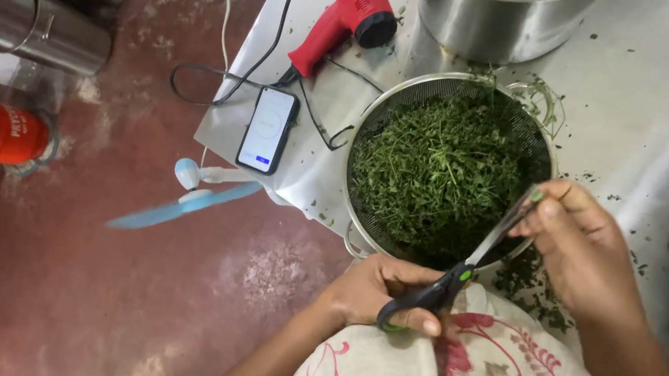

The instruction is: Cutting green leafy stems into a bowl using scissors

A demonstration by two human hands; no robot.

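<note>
Now the left hand (376, 293) grips the scissors (455, 274); the right hand (584, 250) pinches the blade tips at 4 o'clock of the herb strainer (382, 115).

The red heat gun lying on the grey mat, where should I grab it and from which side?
Probably best to grip the red heat gun by its straight red handle, the lower-left end near the black cord. Come from the left, over the floor side: the handle juts free there, while the black nozzle points toward the steel mesh strainer.
</note>
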